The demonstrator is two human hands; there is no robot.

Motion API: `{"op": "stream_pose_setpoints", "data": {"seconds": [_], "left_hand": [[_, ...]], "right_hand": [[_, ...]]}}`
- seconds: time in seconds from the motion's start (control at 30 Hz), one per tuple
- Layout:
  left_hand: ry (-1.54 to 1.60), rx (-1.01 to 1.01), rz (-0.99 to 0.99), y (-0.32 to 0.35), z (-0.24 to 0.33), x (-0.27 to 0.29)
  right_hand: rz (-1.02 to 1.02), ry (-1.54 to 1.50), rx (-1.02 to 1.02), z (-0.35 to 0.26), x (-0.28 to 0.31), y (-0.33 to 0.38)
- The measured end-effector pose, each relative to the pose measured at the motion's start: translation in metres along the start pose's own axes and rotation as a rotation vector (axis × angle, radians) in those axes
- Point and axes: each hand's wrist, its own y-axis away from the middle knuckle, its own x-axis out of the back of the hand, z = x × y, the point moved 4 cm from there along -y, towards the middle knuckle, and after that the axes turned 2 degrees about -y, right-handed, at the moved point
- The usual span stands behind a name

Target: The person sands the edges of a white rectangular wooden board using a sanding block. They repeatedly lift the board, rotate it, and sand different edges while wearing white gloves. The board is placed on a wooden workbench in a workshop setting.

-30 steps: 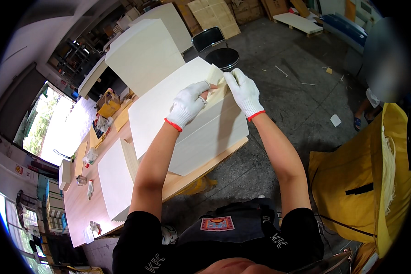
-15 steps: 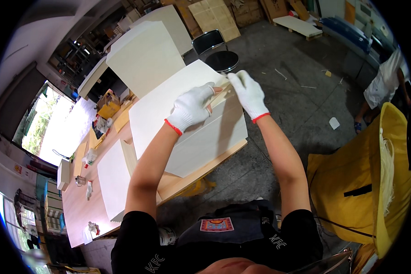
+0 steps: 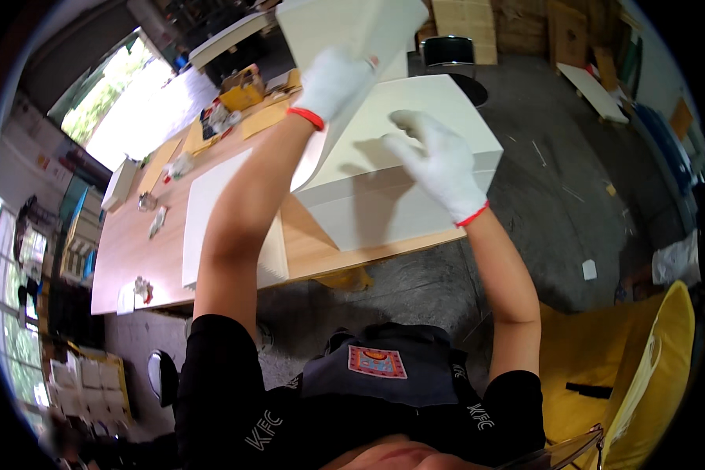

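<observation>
My left hand, in a white knitted glove with a red cuff, grips a large white paper sheet that curls up off the stack. The fingers press on the sheet's edge. Beneath it is a thick stack of white paper sheets on the wooden table, its layered front side facing me. My right hand, gloved alike, hovers over the stack's right part with thumb and fingers apart, holding nothing. Left of the big stack, partly behind my left forearm, lies a lower stack of white sheets.
The wooden table carries a small glass jar, a yellow box and loose bits. A black chair stands beyond the stack. At right is a large yellow fabric bag. A person is partly visible at the right edge.
Both hands were together at the stack's far right edge. My left hand has moved left, lifting and curling the top sheet; my right hand has come away and opened. The view has shifted too.
</observation>
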Motion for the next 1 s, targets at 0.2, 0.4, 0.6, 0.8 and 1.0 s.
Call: {"op": "stream_pose_setpoints", "data": {"seconds": [0.2,0.4,0.6,0.8,1.0], "left_hand": [[0.739,0.012,0.466,0.019,-0.099,0.097],[1.341,0.058,0.669,0.066,-0.19,0.113],[1.589,0.199,0.798,0.095,-0.251,0.099],[1.789,0.171,0.717,0.097,-0.266,0.088],[1.78,0.282,0.859,0.124,-0.237,0.103]], "right_hand": [[-0.328,0.419,0.287,-0.057,-0.121,0.005],[-0.497,0.796,0.178,-0.059,-0.172,0.029],[-0.578,0.785,0.152,-0.06,-0.172,0.028],[-0.272,0.627,0.321,-0.073,-0.157,0.015],[-0.253,0.424,0.528,-0.154,-0.181,-0.019]]}}
